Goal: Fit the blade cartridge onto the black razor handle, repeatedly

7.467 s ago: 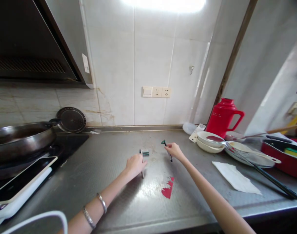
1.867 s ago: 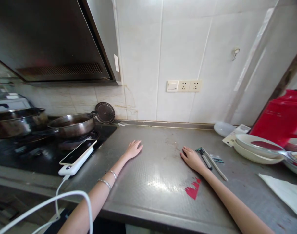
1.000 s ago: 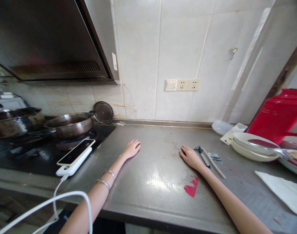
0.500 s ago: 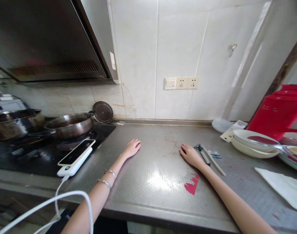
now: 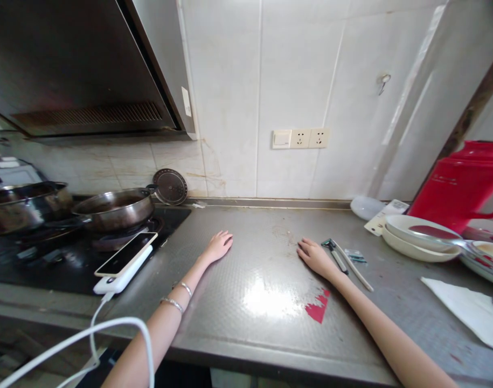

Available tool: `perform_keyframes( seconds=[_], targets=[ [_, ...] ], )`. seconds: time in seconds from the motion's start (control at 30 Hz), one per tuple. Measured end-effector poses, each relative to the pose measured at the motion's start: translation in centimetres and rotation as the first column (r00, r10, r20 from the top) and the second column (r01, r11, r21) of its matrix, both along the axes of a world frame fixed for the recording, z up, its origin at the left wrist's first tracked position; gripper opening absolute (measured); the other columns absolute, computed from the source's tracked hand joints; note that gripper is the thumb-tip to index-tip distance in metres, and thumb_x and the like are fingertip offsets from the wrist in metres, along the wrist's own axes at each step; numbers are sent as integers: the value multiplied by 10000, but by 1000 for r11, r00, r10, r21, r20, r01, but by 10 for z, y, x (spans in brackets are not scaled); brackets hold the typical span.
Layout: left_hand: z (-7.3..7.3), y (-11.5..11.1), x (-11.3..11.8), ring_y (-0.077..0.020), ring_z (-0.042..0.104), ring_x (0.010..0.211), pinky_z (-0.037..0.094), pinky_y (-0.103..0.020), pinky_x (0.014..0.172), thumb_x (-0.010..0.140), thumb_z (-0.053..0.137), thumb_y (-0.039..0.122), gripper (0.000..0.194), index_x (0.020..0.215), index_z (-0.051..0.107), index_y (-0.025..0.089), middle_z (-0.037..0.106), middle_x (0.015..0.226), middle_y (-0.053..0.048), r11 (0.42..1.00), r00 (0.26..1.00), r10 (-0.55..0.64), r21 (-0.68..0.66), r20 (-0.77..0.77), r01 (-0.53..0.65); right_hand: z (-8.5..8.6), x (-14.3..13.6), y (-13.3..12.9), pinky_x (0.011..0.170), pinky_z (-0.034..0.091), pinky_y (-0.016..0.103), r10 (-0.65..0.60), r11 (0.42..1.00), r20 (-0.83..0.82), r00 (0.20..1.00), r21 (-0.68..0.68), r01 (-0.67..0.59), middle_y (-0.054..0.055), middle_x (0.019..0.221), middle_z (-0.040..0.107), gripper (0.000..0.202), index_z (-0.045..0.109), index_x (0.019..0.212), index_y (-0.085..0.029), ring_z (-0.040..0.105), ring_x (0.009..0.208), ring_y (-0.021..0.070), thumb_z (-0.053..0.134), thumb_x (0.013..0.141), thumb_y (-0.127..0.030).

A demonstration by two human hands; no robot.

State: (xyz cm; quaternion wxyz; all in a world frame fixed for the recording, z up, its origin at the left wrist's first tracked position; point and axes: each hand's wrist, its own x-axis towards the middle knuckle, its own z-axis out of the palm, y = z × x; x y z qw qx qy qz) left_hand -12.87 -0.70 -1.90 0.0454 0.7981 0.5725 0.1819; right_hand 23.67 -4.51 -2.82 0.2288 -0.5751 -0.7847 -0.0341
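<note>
My left hand point(image 5: 219, 245) lies palm down on the steel counter point(image 5: 254, 231), its fingers stretched out and nothing under them that I can see. Two silver bangles point(image 5: 176, 297) circle that wrist. To the right, my right hand point(image 5: 314, 255) also rests flat, fingers extended and holding nothing. Just beside it is a razor-like tool point(image 5: 335, 255) with a dark green head, partly hidden by the wrist. Alongside that runs a thin white curved strip point(image 5: 356, 270), with a small clear-and-blue packet point(image 5: 356, 256) further right. A jagged red paper scrap point(image 5: 318, 307) lies nearer the front edge.
At left, a steel pan point(image 5: 115, 210) and a pot point(image 5: 23, 207) stand on the black stove point(image 5: 12, 264). A phone point(image 5: 126, 254) on a white power bank point(image 5: 125, 272) trails a white cable point(image 5: 120, 321). Right: bowls point(image 5: 416, 245), red thermos point(image 5: 458, 183), white paper point(image 5: 464, 310).
The view has shifted very slightly. Both hands stay in the same places on the counter, and no object has moved.
</note>
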Motion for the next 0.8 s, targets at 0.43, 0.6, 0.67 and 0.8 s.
perform_keyframes(
  seconds=[0.43, 0.6, 0.67, 0.8],
  targets=[
    [1, 0, 0, -225, 336, 1285, 252, -379, 1056, 876, 348, 373, 428, 1201, 550, 182, 453, 1345, -88, 1000, 1000, 4, 1, 3, -4, 68, 60, -46, 539, 402, 265, -396, 779, 159, 904, -464, 423, 112, 660, 660, 296, 640, 731, -148, 626, 570, 203, 445, 785, -365],
    [1, 0, 0, -226, 341, 1282, 253, -376, 1056, 880, 336, 370, 434, 1207, 547, 178, 452, 1346, -91, 1000, 1000, 0, 4, -11, 0, 64, 63, -52, 554, 426, 297, -296, 714, 279, 914, -571, 405, 111, 702, 667, 313, 611, 853, -132, 626, 537, 201, 398, 827, -361],
    [2, 0, 1, -226, 336, 1285, 254, -379, 1056, 881, 332, 372, 436, 1209, 545, 179, 450, 1347, -90, 1000, 1000, 2, 3, -10, -2, 62, 63, -51, 613, 440, 324, -291, 737, 320, 902, -526, 425, 144, 814, 673, 327, 610, 886, -126, 650, 671, 235, 401, 829, -372],
    [2, 0, 1, -221, 335, 1286, 253, -380, 1057, 880, 338, 371, 429, 1210, 542, 190, 447, 1352, -77, 1000, 1000, 7, -3, -15, -7, 57, 64, -45, 693, 443, 372, -301, 739, 368, 880, -493, 459, 187, 1011, 641, 333, 623, 934, -122, 627, 891, 296, 417, 819, -356]
  ],
)
